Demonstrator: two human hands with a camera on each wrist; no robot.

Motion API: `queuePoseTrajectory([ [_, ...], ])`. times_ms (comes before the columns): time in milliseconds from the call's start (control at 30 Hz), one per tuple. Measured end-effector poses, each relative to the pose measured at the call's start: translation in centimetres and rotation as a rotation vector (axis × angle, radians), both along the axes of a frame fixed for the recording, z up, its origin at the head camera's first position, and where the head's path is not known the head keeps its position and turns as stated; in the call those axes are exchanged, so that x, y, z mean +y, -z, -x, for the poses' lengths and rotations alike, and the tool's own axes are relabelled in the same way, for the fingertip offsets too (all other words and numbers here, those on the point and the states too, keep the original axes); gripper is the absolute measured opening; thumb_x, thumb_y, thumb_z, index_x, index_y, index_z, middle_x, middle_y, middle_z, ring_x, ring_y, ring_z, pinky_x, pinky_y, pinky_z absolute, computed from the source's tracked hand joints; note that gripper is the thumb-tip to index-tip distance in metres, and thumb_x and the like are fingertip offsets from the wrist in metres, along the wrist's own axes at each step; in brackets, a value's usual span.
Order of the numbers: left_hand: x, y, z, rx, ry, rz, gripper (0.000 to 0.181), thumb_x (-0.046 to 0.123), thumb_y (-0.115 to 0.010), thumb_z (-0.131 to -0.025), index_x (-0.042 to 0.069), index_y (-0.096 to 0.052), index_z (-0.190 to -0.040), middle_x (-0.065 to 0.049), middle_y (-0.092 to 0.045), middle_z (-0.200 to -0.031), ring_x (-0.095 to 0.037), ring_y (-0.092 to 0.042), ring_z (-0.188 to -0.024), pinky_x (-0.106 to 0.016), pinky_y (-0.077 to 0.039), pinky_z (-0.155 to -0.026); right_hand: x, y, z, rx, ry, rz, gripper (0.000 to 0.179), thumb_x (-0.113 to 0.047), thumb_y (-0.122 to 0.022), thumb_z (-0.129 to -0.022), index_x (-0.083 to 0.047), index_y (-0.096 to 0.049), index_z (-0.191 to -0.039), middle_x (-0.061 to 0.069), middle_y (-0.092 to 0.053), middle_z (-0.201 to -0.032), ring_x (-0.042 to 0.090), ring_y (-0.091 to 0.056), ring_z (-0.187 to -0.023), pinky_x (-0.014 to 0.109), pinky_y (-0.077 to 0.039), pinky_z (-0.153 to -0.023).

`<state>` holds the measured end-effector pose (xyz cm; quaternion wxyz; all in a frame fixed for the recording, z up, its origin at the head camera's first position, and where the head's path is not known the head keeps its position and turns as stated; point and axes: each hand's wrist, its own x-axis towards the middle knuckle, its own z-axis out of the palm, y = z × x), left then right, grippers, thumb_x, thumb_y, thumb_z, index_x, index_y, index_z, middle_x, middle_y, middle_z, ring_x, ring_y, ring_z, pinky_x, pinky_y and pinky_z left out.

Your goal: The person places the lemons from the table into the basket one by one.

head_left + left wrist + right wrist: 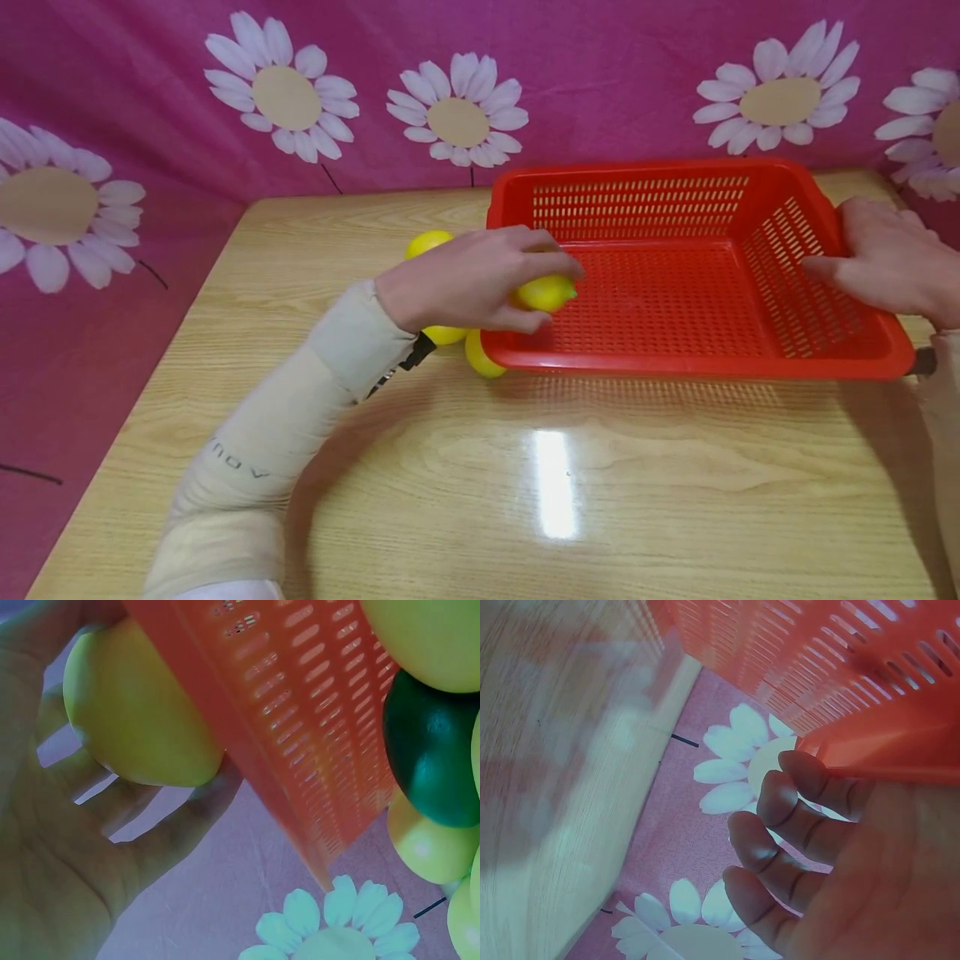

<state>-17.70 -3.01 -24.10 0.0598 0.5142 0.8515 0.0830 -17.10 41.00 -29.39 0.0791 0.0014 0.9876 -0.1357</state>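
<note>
My left hand [480, 279] holds a yellow lemon [546, 294] with a green tip, above the left end of a red plastic basket [675, 364]. In the left wrist view the fingers curve around this lemon [142, 705], close to the basket's rim. At the basket's right end, my right hand [896, 262] grips the rim, thumb on the inner side and fingers outside. The right wrist view shows those fingers [761, 840] bent below the rim. The visible inside of the basket holds no fruit.
Several yellow fruits, among them one lemon [429, 242] behind the left wrist and another [483, 357] by the basket's front left corner, lie on the wooden table [420, 500]. A dark green oval fruit [431, 750] sits among them. A pink flowered cloth [600, 75] hangs behind.
</note>
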Motion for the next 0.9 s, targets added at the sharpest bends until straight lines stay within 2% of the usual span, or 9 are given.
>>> queuePoseTrajectory([
  [233, 0.5, 0.5, 0.1, -0.032, 0.030, 0.014, 0.045, 0.031, -0.067, -0.095, 0.023, -0.062, -0.139, 0.001, -0.062, -0.136, -0.015, -0.057, -0.117, -0.030, -0.053, -0.097, 0.1, -0.1, 0.2, -0.017, -0.019, -0.011, 0.054, -0.024, -0.069, -0.092, 0.013, -0.042, -0.120, 0.027, -0.055, -0.092, 0.034, -0.055, -0.076, 0.035, -0.044, -0.056],
  [600, 1.4, 1.1, 0.0, -0.051, 0.058, 0.068, 0.048, 0.034, -0.072, -0.096, 0.022, -0.061, -0.141, 0.001, -0.060, -0.138, -0.016, -0.054, -0.127, -0.031, -0.052, -0.107, -0.1, -0.3, 0.1, -0.021, -0.014, 0.011, 0.057, -0.023, -0.069, -0.092, 0.014, -0.041, -0.124, 0.028, -0.058, -0.094, 0.031, -0.059, -0.071, 0.036, -0.052, -0.055],
  [900, 2.2, 2.1, 0.0, -0.095, 0.068, 0.110, 0.053, 0.035, -0.074, -0.095, 0.022, -0.058, -0.144, 0.001, -0.059, -0.141, -0.017, -0.052, -0.132, -0.032, -0.052, -0.109, 0.0, -0.2, 0.3, -0.031, -0.027, 0.012, 0.053, -0.021, -0.068, -0.092, 0.015, -0.042, -0.121, 0.027, -0.058, -0.091, 0.031, -0.059, -0.071, 0.035, -0.049, -0.054],
])
